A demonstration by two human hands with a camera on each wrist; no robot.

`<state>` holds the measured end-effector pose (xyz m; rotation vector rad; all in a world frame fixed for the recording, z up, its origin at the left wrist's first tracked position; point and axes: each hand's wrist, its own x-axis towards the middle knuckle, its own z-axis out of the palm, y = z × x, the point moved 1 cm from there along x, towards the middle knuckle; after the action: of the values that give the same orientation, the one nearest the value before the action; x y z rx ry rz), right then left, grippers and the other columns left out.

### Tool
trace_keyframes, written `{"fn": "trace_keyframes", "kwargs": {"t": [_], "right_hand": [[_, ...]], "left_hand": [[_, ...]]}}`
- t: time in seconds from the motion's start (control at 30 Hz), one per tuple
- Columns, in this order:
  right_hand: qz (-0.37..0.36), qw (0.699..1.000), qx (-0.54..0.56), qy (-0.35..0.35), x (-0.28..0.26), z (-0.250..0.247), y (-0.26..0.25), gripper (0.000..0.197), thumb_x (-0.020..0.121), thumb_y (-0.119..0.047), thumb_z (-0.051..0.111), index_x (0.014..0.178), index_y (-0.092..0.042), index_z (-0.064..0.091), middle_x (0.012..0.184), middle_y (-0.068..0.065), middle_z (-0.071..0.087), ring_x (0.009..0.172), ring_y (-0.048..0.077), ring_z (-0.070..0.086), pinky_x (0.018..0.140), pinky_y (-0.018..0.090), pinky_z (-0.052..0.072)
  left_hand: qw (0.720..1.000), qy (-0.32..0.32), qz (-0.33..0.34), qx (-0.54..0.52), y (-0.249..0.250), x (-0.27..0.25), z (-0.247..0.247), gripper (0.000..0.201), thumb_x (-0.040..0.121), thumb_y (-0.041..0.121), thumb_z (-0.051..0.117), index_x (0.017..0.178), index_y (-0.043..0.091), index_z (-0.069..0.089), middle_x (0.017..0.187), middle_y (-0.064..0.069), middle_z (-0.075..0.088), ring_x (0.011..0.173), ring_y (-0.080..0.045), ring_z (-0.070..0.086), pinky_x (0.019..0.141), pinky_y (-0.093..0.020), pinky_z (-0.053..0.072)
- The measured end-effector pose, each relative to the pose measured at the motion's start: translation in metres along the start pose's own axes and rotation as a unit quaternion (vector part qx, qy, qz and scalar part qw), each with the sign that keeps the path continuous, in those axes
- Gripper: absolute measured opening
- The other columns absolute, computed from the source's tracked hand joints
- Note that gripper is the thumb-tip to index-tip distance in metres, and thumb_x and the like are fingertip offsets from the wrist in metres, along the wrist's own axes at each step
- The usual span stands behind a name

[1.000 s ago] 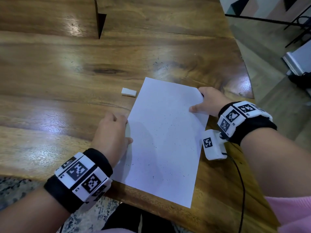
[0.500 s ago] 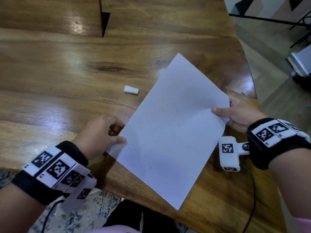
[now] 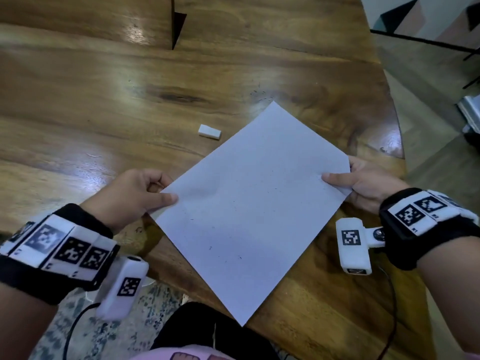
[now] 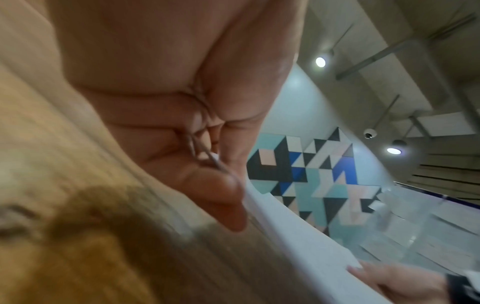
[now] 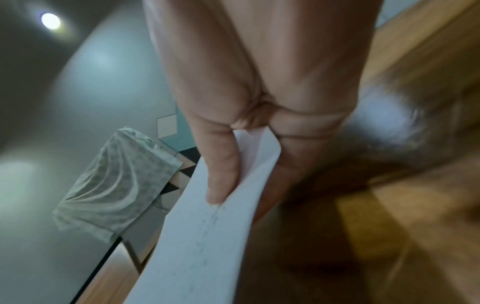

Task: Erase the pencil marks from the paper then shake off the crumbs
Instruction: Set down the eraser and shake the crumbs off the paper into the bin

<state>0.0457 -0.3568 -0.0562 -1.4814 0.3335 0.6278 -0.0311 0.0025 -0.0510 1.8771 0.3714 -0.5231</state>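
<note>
The paper (image 3: 249,203) is hanging in the air just above the near edge of the tabletop (image 3: 104,100), turned so its corners are pointing away, toward the person and out to each side, with only small dark specks and crumbs lying scattered on its face. No drawn marks are showing, so the erasing is looking finished and the shaking off is judged to be the part left to do. The left hand (image 3: 130,196) is pinching the left corner, thumb on top and fingers curled beneath; the right hand (image 3: 363,185) is pinching the right corner the same way. The eraser (image 3: 210,131) is lying on the tabletop just beyond the paper, untouched.
</note>
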Motion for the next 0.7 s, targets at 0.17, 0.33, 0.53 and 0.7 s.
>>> {"fn": "trace_keyframes", "kwargs": {"t": [0.17,0.33,0.53,0.7], "right_hand": [[-0.009,1.0,-0.011,-0.018,-0.01,0.032,0.0,0.082,0.044,-0.013,0.086,0.12,-0.003,0.057,0.11,0.013,0.07,0.084,0.022,0.072,0.064,0.029,0.059],[-0.005,0.997,-0.049,-0.056,-0.025,0.084,0.005,0.035,0.077,0.01,0.061,0.109,-0.003,0.06,0.098,0.01,0.072,0.072,0.015,0.071,0.05,0.022,0.055],[0.02,0.982,-0.132,-0.131,-0.03,0.169,0.017,0.029,0.081,0.012,0.06,0.103,-0.007,0.063,0.091,0.004,0.074,0.068,0.013,0.07,0.044,0.019,0.05],[0.025,0.965,-0.185,-0.184,-0.034,0.237,0.035,0.032,0.08,0.013,0.06,0.106,-0.006,0.063,0.094,0.002,0.075,0.077,0.015,0.072,0.059,0.024,0.057]], "left_hand": [[0.999,0.017,-0.001,-0.05,-0.024,-0.013,-0.027,0.017,0.078,-0.001,0.061,0.069,0.012,0.068,0.053,-0.002,0.071,0.046,-0.011,0.063,0.041,-0.014,0.049],[0.997,0.02,-0.005,-0.08,-0.058,-0.046,-0.075,0.043,0.043,0.038,0.086,0.075,0.013,0.071,0.069,-0.012,0.075,0.057,-0.019,0.069,0.053,-0.023,0.057],[0.994,0.071,-0.03,-0.073,-0.117,-0.096,-0.133,0.061,0.025,0.053,0.085,0.073,0.018,0.072,0.072,-0.013,0.076,0.06,-0.023,0.071,0.055,-0.021,0.056],[0.99,0.082,-0.071,-0.091,-0.169,-0.135,-0.161,0.074,0.018,0.059,0.083,0.074,0.013,0.071,0.069,-0.013,0.076,0.06,-0.023,0.07,0.058,-0.027,0.058]]}}
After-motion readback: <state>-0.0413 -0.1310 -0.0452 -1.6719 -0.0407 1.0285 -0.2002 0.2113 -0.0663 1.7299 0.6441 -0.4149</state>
